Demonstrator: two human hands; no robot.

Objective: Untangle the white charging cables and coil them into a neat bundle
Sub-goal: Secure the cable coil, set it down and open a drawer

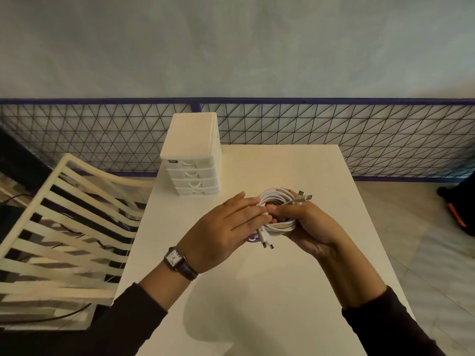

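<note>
The white charging cables (276, 199) are wound into a round coil held above the white table (270, 291). My right hand (305, 222) grips the coil from the right, thumb hooked through its centre. My left hand (226, 229) lies against the coil's left side with fingers nearly straight, their tips on the strands. Two plug ends (267, 242) stick out below the coil, and another connector (304, 197) pokes out at the upper right. A small purple object (253, 238) shows just under the coil, mostly hidden.
A white mini drawer unit (192, 155) stands at the table's far left corner. A cream slatted chair (64, 227) sits left of the table. A blue wire-mesh fence (334, 124) runs behind it. Tiled floor lies to the right.
</note>
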